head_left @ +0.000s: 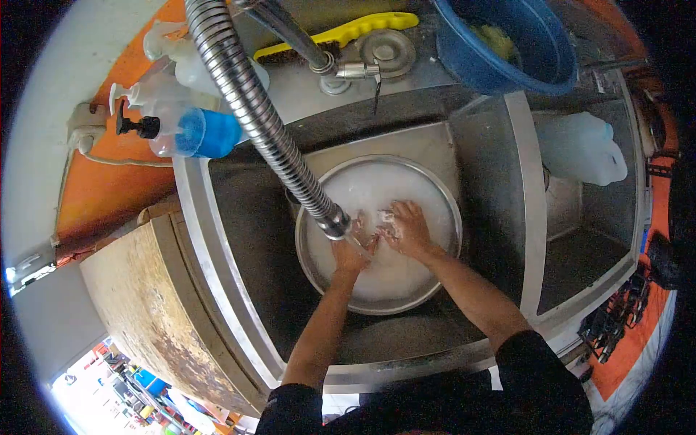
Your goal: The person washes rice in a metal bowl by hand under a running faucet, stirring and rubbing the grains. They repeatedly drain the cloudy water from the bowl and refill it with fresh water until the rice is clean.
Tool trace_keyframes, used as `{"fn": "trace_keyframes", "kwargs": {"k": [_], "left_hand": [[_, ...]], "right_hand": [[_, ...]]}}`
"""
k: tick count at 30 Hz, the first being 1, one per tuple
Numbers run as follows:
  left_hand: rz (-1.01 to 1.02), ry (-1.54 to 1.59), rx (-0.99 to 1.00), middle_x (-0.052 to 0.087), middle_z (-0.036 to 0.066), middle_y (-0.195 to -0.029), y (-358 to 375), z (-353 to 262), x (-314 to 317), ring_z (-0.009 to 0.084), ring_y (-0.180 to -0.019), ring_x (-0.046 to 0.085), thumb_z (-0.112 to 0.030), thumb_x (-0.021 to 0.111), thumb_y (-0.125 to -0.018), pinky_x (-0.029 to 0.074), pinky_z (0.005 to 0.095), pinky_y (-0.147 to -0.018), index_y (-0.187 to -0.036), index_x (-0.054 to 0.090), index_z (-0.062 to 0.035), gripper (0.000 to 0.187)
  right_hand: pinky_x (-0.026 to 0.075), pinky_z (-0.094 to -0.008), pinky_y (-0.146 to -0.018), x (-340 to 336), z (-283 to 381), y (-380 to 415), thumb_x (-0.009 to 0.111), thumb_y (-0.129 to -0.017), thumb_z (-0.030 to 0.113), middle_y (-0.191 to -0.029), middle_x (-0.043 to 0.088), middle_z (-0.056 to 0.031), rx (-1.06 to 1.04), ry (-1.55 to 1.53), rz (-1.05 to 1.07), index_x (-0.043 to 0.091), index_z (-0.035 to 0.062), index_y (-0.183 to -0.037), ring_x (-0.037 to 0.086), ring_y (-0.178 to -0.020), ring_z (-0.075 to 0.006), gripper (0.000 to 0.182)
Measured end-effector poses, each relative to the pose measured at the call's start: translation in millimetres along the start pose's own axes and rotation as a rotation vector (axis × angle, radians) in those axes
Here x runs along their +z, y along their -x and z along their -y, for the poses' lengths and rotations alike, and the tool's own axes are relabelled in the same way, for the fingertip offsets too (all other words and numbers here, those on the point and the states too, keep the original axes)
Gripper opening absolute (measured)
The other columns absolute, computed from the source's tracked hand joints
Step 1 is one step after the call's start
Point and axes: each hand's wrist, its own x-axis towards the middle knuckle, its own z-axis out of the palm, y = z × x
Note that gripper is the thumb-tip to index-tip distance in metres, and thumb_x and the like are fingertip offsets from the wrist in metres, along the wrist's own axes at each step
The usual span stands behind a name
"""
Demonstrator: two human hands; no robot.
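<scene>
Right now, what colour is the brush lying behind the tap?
Yellow brush, seen best in the head view.

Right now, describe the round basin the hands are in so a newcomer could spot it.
Start at the steel sink: the round metal basin sits in its left, larger compartment, under the flexible hose nozzle. It holds foamy white water, with the left hand and right hand in it. Unlike the blue bowl on the ledge, it is silver and shallow.

You find no legible text here: the pump bottles [174,109] behind the sink [217,239], the blue basin [507,43] and the translucent jug [580,148] show you no readable label, brand or number.
</scene>
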Motion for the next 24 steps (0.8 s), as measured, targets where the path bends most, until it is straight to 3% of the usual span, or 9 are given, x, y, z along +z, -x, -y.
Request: {"fn": "trace_keyframes", "kwargs": {"k": [3,6,9,12,14,17,19,20,24], "left_hand": [[-0.077,-0.095,0.182,0.052,0.022,-0.113,-0.8,35.3,52.3,0.0386,-0.109,0.047,-0.037,0.063,-0.071,0.033,0.0528,-0.093,-0.118,0.05,-0.0076,0.057],[0.307,-0.052,-0.087,0.049,0.024,-0.116,-10.3,47.1,73.7,0.0405,-0.111,0.044,-0.042,0.06,-0.072,0.028,0.0601,-0.093,-0.119,0.05,-0.0096,0.058],[0.356,-0.337,-0.09,0.055,0.019,-0.108,0.6,71.7,106.6,0.0367,-0.101,0.052,-0.047,0.054,-0.076,0.036,0.0519,-0.089,-0.115,0.053,-0.0107,0.053],[0.188,-0.444,0.098,0.063,0.016,-0.094,-11.7,23.1,38.3,0.0319,-0.09,0.06,-0.045,0.053,-0.077,0.045,0.0421,-0.081,-0.104,0.058,-0.0053,0.048],[0.449,-0.348,0.051,0.063,0.016,-0.091,-15.9,-14.5,-35.8,0.0303,-0.089,0.06,-0.04,0.055,-0.077,0.046,0.0419,-0.078,-0.097,0.06,-0.0044,0.041],[0.625,0.138,0.291,0.062,0.015,-0.091,-20.5,13.2,-38.4,0.0294,-0.088,0.059,-0.033,0.058,-0.076,0.046,0.0402,-0.072,-0.091,0.06,-0.0038,0.033],[0.901,0.815,-0.13,0.062,0.014,-0.088,-20.1,19.4,-36.3,0.0282,-0.084,0.059,-0.026,0.06,-0.075,0.046,0.0396,-0.071,-0.087,0.06,-0.0043,0.025],[1.014,1.155,-0.359,0.061,0.014,-0.086,-19.1,19.9,-35.7,0.0276,-0.081,0.059,-0.022,0.061,-0.074,0.046,0.0393,-0.07,-0.085,0.06,-0.0045,0.021],[0.4,0.587,0.011,0.057,0.011,-0.069,6.3,28.0,26.4,0.0221,-0.062,0.056,-0.008,0.061,-0.071,0.046,0.0335,-0.063,-0.081,0.058,-0.0026,0.012]], "right_hand": [[0.031,-0.0515,-0.094,15.8,-12.8,0.6,0.065,-0.07,0.028,-0.121,0.043,-0.0195,0.007,0.033,0.092,0.057,0.0063,-0.105,0.036,-0.115,-0.0381,0.043],[0.029,-0.0532,-0.096,56.2,-39.8,5.1,0.063,-0.07,0.026,-0.125,0.042,-0.0191,0.047,0.079,0.214,0.056,0.0089,-0.109,0.032,-0.121,-0.0398,0.043],[0.036,-0.0483,-0.091,52.1,-26.4,-10.0,0.068,-0.067,0.03,-0.117,0.049,-0.0214,0.201,0.128,0.508,0.055,0.0109,-0.11,0.044,-0.111,-0.0368,0.049],[0.043,-0.0442,-0.084,-15.6,15.2,-36.5,0.069,-0.068,0.03,-0.104,0.057,-0.02,0.138,0.259,0.597,0.057,0.0099,-0.105,0.055,-0.1,-0.0331,0.043],[0.045,-0.044,-0.08,-63.7,44.8,-35.7,0.067,-0.071,0.025,-0.097,0.06,-0.0175,0.05,0.195,0.528,0.059,0.0085,-0.101,0.058,-0.094,-0.0326,0.035],[0.047,-0.0441,-0.075,-95.1,59.7,-42.3,0.064,-0.074,0.019,-0.089,0.063,-0.014,0.089,-0.284,0.508,0.062,0.0077,-0.093,0.06,-0.086,-0.0329,0.022],[0.048,-0.0426,-0.072,-100.7,45.8,-44.5,0.062,-0.074,0.016,-0.085,0.064,-0.012,0.288,-0.808,0.714,0.064,0.0088,-0.088,0.062,-0.082,-0.0316,0.016],[0.048,-0.0418,-0.071,-88.0,30.9,-36.7,0.062,-0.074,0.015,-0.083,0.064,-0.0112,0.298,-0.496,0.632,0.064,0.0088,-0.087,0.062,-0.08,-0.0305,0.015],[0.048,-0.0401,-0.066,-58.6,11.5,-15.0,0.061,-0.074,0.016,-0.078,0.063,-0.0098,0.311,0.07,0.447,0.063,0.0087,-0.086,0.062,-0.073,-0.027,0.013]]}}
